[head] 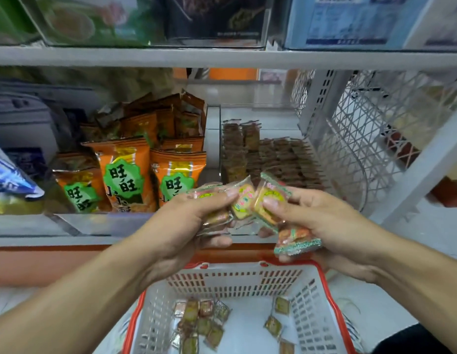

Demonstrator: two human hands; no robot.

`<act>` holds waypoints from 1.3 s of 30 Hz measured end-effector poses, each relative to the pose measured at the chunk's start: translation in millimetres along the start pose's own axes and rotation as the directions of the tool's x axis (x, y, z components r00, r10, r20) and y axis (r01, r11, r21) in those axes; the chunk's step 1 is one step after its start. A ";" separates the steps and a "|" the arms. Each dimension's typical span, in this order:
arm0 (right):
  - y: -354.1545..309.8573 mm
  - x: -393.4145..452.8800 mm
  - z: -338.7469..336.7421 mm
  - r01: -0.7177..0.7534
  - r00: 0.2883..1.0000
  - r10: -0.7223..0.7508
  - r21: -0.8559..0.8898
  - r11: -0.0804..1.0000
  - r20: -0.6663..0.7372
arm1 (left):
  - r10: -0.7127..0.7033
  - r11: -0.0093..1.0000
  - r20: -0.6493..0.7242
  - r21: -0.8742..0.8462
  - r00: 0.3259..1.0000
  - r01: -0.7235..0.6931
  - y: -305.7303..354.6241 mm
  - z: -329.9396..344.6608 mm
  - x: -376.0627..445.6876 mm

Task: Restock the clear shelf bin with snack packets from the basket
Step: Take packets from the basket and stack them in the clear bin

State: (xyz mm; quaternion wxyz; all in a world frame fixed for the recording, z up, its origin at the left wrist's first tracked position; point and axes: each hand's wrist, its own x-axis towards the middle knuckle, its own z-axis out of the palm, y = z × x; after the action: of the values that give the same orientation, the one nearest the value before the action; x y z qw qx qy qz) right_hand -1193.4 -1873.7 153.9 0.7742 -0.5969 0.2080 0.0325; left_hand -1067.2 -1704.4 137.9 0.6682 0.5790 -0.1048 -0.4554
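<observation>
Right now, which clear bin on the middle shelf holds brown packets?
The right clear bin, beside the mesh rack; the left bin holds orange bags.

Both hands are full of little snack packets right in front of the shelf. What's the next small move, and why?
Probably reach forward and lay the packets into the clear bin with the stacked brown snacks. The left hand and right hand each grip several snack packets just before its front edge, above the basket, which still holds more.
</observation>
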 end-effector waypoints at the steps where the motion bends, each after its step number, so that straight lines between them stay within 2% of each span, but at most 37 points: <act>1: -2.0 -0.8 -1.3 0.001 1.000 0.000 0.031 1.000 -0.027 | 0.014 1.000 -0.025 -0.020 1.000 -0.014 -0.7 0.0 0.8; 4: -4.1 -4.2 -2.7 0.004 0.996 0.011 0.165 0.986 -0.088 | 0.067 0.988 -0.113 -0.132 0.991 -0.082 -6.2 1.3 1.7; 7: 2.8 -4.8 8.9 -0.022 0.996 0.043 0.264 0.964 -0.074 | 0.071 0.963 -0.172 -0.246 0.983 -0.113 -13.5 7.1 -0.7; 12: 22.3 -0.9 31.5 0.020 0.990 0.021 0.293 0.956 -0.136 | 0.053 0.954 -0.135 -0.286 0.990 -0.090 -17.7 17.2 -3.1; 18: 27.7 -1.2 36.3 0.072 0.986 -0.028 0.270 0.960 -0.163 | 0.011 0.979 -0.033 -0.201 0.999 -0.017 -16.3 21.2 -2.5; 20: 24.0 -1.6 31.2 0.138 0.976 -0.099 0.206 0.969 -0.192 | 0.004 0.988 -0.027 -0.153 1.000 -0.008 -14.1 22.5 -1.6; 24: 7.3 -1.1 11.0 0.277 0.947 -0.272 0.004 0.961 -0.172 | -0.021 0.995 -0.142 -0.098 0.990 0.007 -9.3 19.2 2.0; 27: -4.0 -4.6 0.2 0.263 0.963 -0.268 -0.214 0.941 0.006 | -0.062 0.997 -0.173 -0.065 0.983 0.051 -11.4 18.7 2.0; 29: -6.4 -7.0 -1.1 0.216 0.973 -0.189 -0.237 0.947 0.129 | -0.084 0.996 -0.170 -0.045 0.982 0.078 -14.3 20.0 1.4; 31: -2.1 -7.6 1.5 0.159 0.982 -0.142 -0.142 0.977 0.125 | -0.050 0.997 -0.180 -0.064 0.982 0.039 -16.3 21.5 1.8; 34: 16.3 -7.8 15.1 0.017 1.000 -0.016 0.087 0.996 -0.011 | 0.073 0.977 -0.263 -0.177 0.962 -0.122 -17.5 23.6 4.3; 37: 33.2 -3.5 30.8 -0.057 0.989 0.100 0.337 0.940 -0.110 | 0.163 0.942 -0.280 -0.242 0.946 -0.234 -17.2 26.8 5.8; 39: 33.9 -0.2 35.0 -0.057 0.983 0.125 0.428 0.902 -0.133 | 0.196 0.930 -0.260 -0.257 0.946 -0.263 -15.6 29.0 5.5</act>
State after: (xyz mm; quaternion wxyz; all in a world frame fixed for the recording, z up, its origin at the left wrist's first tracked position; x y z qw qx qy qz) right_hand -1193.8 -1831.1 130.2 0.8637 -0.4055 0.2984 -0.0243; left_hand -1091.0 -1726.7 131.1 0.8020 0.5075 -0.0267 -0.3139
